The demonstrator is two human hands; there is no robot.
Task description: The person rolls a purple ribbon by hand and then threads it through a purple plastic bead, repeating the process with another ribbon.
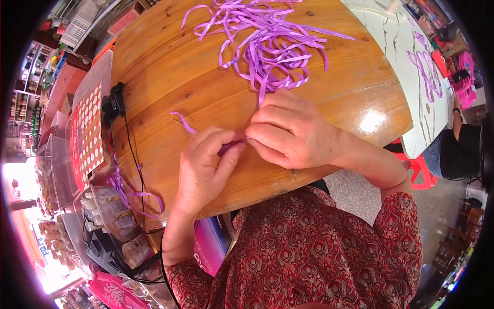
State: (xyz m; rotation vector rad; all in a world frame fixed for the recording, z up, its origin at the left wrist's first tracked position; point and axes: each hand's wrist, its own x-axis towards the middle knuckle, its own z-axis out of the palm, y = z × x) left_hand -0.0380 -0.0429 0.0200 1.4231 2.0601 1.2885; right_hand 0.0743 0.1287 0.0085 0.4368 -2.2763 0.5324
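Pinching purple ribbon (pixel 226 148) with left hand (pixel 201 167) and right hand (pixel 296 133), by near edge of wooden table (pixel 170 67), tangled heap (pixel 267 51) beyond

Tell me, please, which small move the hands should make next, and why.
Probably ease the left hand and right hand gently apart to straighten the purple ribbon: both seem to pinch it, nearly meeting, and the short piece showing in the left grip looks bunched.

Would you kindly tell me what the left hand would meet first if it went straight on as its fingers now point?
Beyond the purple ribbon it pinches, the left hand would likely meet the right hand first, though the gap is unclear.
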